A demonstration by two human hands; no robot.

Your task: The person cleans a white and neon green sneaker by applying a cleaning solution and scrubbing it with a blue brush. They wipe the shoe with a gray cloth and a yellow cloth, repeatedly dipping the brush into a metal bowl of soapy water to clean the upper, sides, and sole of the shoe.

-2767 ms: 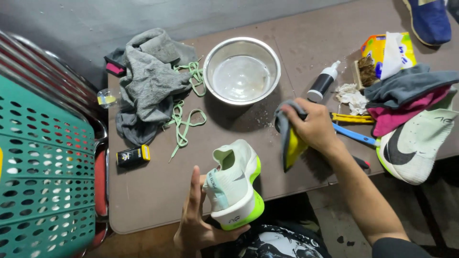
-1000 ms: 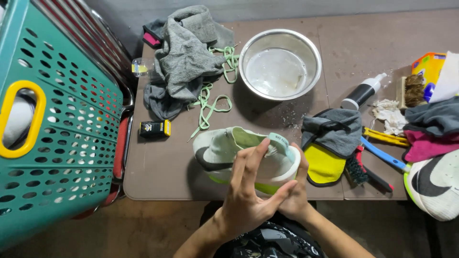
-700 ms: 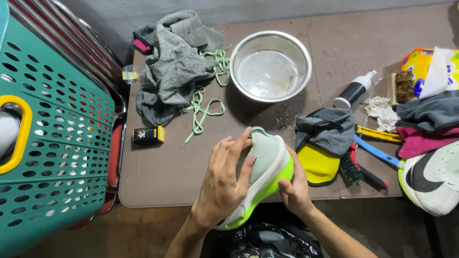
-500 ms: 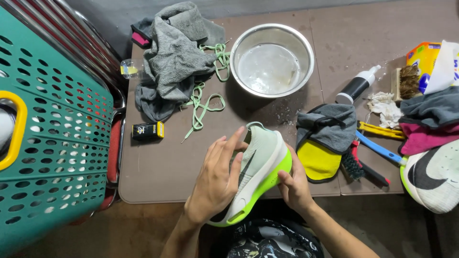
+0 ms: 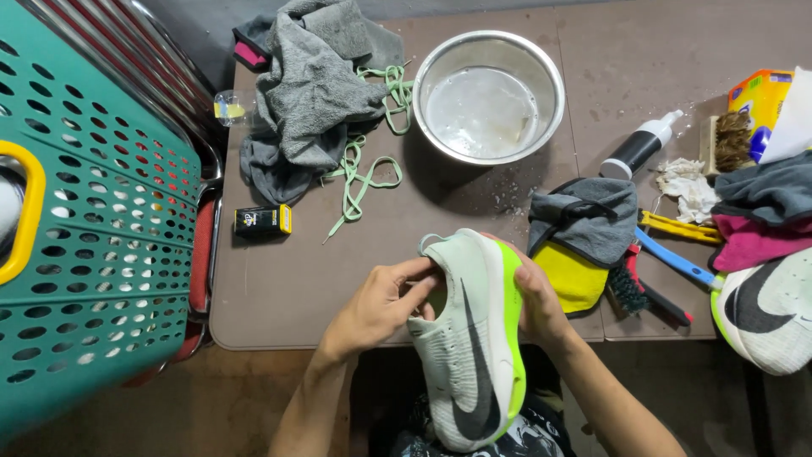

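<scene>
Both hands clasp the pale-green running shoe (image 5: pixel 470 338) over the bench (image 5: pixel 288 288) edge, its long axis running toward the body, left hand (image 5: pixel 376 305) fingering the collar opening, right hand (image 5: pixel 537 296) cupping the neon-yellow sole side.

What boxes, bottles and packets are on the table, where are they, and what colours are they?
Small box: left of the middle, near the green laces; flat, black with yellow ends.
Squeeze bottle: right of the metal bowl, lying tilted; black body, white nozzle.
Carton: far right edge, behind a bristle brush; yellow with orange and blue.
Tiny clear container: far left edge; yellowish inside.
</scene>
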